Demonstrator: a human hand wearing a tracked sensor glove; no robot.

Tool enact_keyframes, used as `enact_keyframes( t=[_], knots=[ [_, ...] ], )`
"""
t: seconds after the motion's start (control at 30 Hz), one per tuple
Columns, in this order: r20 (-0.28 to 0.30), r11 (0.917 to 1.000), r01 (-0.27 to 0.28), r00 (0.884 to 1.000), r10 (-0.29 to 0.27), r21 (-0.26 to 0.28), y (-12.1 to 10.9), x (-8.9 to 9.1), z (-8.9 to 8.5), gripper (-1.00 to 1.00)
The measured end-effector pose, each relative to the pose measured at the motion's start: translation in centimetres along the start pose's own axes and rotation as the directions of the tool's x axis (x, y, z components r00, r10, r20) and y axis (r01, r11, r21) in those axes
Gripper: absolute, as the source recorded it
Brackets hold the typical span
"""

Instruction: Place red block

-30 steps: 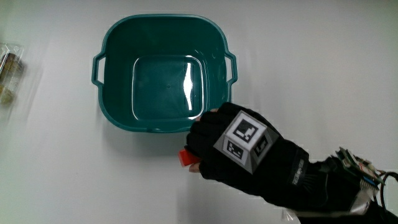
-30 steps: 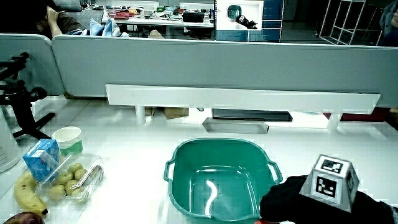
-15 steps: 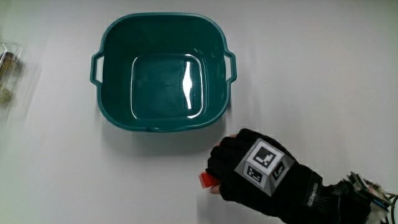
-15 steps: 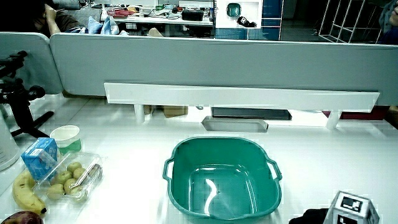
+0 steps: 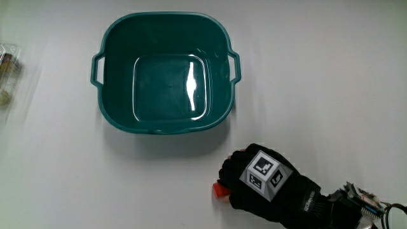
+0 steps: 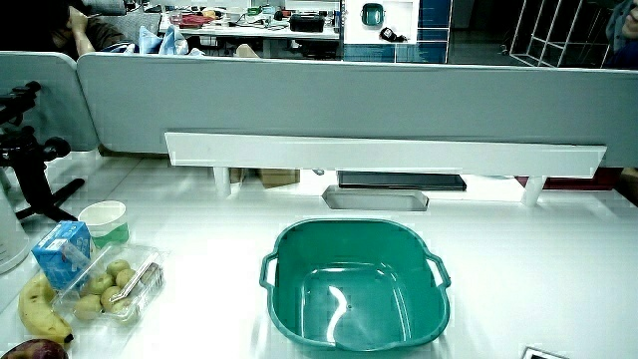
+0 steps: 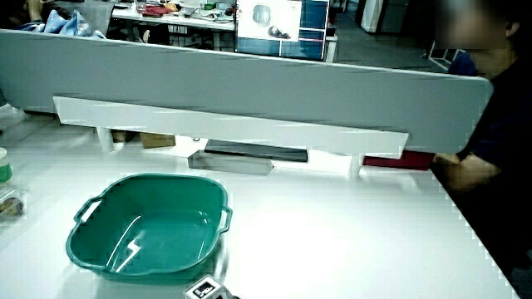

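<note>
My hand (image 5: 264, 184) is on the table (image 5: 63, 178), nearer to me than the green tub (image 5: 165, 73), fingers wrapped around the red block (image 5: 220, 190)

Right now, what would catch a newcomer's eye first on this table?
The big teal tub in the middle of the white table, with nothing in it. Then the gloved hand nearer the person than the tub, its fingers closed on a small red block. In a side view, a banana lies at the table's edge.
</note>
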Motion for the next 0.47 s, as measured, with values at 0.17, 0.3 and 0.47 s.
enact_keyframes(
  t=[0.17, 0.3, 0.47],
  knots=[
    [-0.004, 0.9999, 0.014, 1.000, -0.014, -0.002, 0.1, 0.2, -0.3, 0.00],
    [-0.021, 0.9999, 0.009, 1.000, -0.010, -0.005, -0.1, 0.3, -0.2, -0.09],
    [-0.049, 0.9994, 0.036, 0.998, -0.036, -0.002, -0.8, 1.0, -0.8, -0.55]
  ],
)
